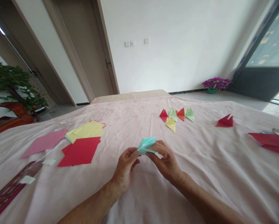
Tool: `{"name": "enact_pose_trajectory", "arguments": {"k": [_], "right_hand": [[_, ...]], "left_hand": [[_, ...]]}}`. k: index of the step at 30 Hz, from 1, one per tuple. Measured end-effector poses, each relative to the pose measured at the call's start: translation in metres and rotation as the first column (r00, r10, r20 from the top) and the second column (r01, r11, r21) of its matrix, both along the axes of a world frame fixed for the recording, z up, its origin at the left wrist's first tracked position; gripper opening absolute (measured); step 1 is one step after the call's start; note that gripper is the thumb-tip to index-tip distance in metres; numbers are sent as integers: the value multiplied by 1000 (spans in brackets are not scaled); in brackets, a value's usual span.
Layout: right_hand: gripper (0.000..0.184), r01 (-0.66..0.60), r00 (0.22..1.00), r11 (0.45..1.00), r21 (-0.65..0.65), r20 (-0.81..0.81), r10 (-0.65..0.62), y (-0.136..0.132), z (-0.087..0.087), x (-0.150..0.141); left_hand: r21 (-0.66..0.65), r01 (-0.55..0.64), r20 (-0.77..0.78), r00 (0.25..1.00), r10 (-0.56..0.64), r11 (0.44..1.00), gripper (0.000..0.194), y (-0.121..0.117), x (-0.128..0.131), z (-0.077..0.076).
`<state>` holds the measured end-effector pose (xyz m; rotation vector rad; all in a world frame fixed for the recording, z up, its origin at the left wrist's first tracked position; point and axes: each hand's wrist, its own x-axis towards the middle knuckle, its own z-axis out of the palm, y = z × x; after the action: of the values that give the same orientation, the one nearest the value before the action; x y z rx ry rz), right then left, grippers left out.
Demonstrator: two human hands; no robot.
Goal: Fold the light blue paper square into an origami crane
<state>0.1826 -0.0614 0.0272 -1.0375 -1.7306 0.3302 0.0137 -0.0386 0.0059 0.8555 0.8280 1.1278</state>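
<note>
A folded turquoise origami paper [146, 143] is held between my two hands above the middle of the cloth. My left hand [126, 165] pinches its left corner between thumb and fingers. On the other side, my right hand [165, 160] grips the right part, with the thumb below and the fingers behind. Layered flaps show on the paper's top and right side. Beyond my hands stand several small folded paper pieces, among them a yellow one [171, 124], a red one [163, 115] and an orange one [180, 114].
Loose sheets lie to the left: red [82, 151], yellow [89, 129] and pink [46, 142]. A dark red patterned package [11, 189] is at the lower left. Farther right sit a red folded piece [225, 120] and red paper [270, 142]. A pale pink cloth [134, 193] covers the surface.
</note>
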Motion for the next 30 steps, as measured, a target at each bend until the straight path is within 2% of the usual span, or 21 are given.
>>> {"name": "enact_pose_trajectory", "arguments": {"k": [4, 10, 13, 19, 23, 27, 30], "right_hand": [[19, -67, 994, 997, 33, 90, 64, -1, 5, 4], [16, -69, 984, 997, 40, 167, 61, -4, 12, 6], [20, -64, 983, 997, 52, 178, 54, -4, 12, 8], [27, -26, 988, 997, 77, 152, 14, -4, 8, 10], [17, 41, 990, 998, 55, 130, -48, -5, 8, 9], [2, 81, 984, 997, 21, 160, -83, -5, 8, 8], [5, 111, 980, 994, 5, 165, -111, -4, 6, 7]], "left_hand": [[31, 38, 14, 999, -38, 999, 25, 2, -1, 1], [136, 109, -81, 992, -98, 985, 26, 1, -3, 5], [152, 129, -98, 988, -115, 980, 24, 2, -4, 7], [37, 119, -34, 992, -117, 992, 20, 6, -3, 7], [-52, 105, -15, 994, -106, 993, 23, 4, -1, 5], [-78, 90, -13, 996, -92, 993, 25, 0, 1, 4], [-82, 96, -24, 995, -98, 992, 25, -3, 2, 3]]}}
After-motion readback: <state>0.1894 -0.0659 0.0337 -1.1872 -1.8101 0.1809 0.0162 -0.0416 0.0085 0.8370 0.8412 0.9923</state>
